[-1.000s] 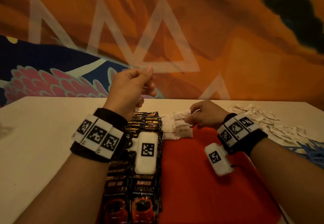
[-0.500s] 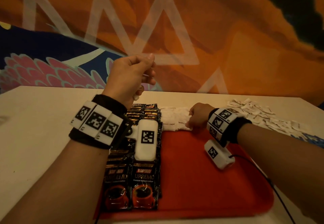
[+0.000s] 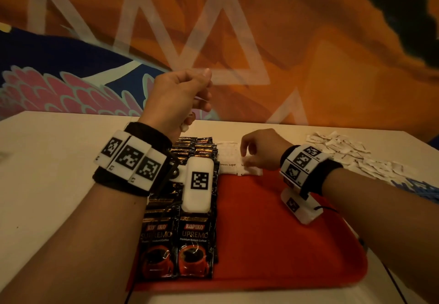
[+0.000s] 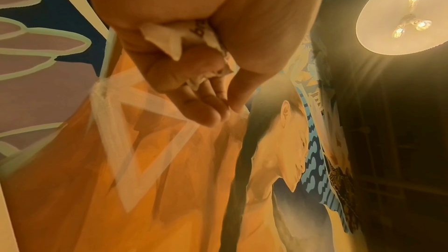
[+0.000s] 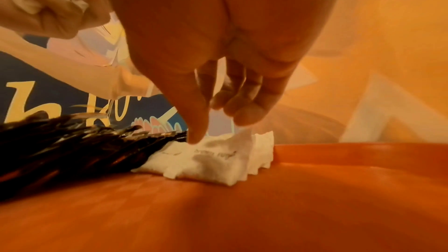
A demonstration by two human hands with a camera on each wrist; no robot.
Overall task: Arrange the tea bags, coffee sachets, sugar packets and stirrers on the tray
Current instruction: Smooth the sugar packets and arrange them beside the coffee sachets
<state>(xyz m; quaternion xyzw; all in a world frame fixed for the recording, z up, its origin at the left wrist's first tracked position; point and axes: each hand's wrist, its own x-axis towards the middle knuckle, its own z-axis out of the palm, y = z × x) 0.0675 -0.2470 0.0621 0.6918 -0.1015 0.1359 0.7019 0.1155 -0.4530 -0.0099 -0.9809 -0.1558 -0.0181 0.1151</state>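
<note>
At the far edge of the red tray (image 3: pixel 285 244), just right of the coffee sachets (image 3: pixel 190 239), lie the white sugar packets (image 3: pixel 228 164) in a small overlapping row — their long sides seem to run left to right, the print "brown sugar" facing up. The right hand (image 3: pixel 259 149) is directly upon them: thumb and fingertips (image 5: pixel 196 133) come down narrow on the top packet, touching its crinkled paper edge, so this hand is the nearer one. The left hand (image 3: pixel 175 99) is raised above the sachets, its fingers curled around a bunch of spare packets (image 4: pixel 179 33), soft and crumpled. The sachets are glossy black foil, flat, laid in two columns. On the pale counter (image 3: pixel 59 173), to the right of the tray, waits a loose heap of more white packets (image 3: pixel 351 151) — I judge these must follow.
</note>
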